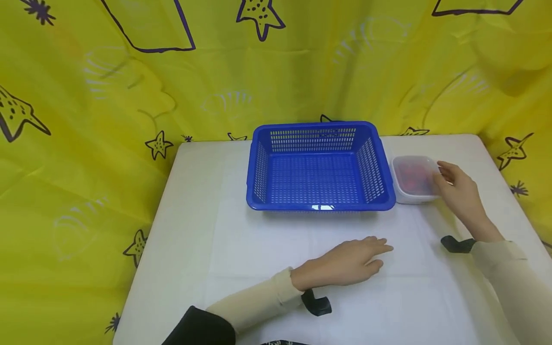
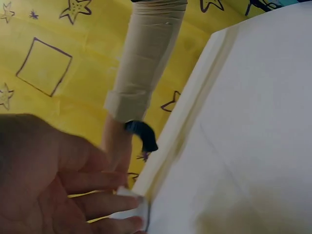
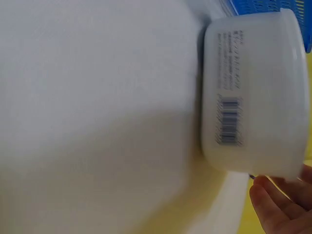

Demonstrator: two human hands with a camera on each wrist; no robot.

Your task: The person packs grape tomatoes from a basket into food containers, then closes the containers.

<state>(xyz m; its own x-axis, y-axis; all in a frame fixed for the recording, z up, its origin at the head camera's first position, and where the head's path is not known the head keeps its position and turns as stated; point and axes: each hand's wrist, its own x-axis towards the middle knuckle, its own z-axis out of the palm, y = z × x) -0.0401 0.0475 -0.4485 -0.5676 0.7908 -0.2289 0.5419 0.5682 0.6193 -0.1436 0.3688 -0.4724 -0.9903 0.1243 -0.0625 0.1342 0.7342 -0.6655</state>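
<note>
A white plastic food container (image 1: 415,178) with a translucent lid and something red inside sits on the table against the right side of a blue basket (image 1: 321,207). My right hand (image 1: 461,191) is at the container's right side, its thumb over the lid edge and its fingers by the far right corner. In the right wrist view, fingertips (image 3: 263,192) show right at the container's rim, below the side with a printed label and barcode. Holding nothing, my left hand (image 1: 347,262) hovers over the table in front of the basket, its fingers extended to the right.
The basket is rectangular with lattice walls and shows nothing inside. A white cloth covers the table (image 1: 194,215). Yellow patterned curtains (image 1: 276,72) hang behind and at both sides. A dark wrist mount (image 1: 316,304) sticks out below each forearm.
</note>
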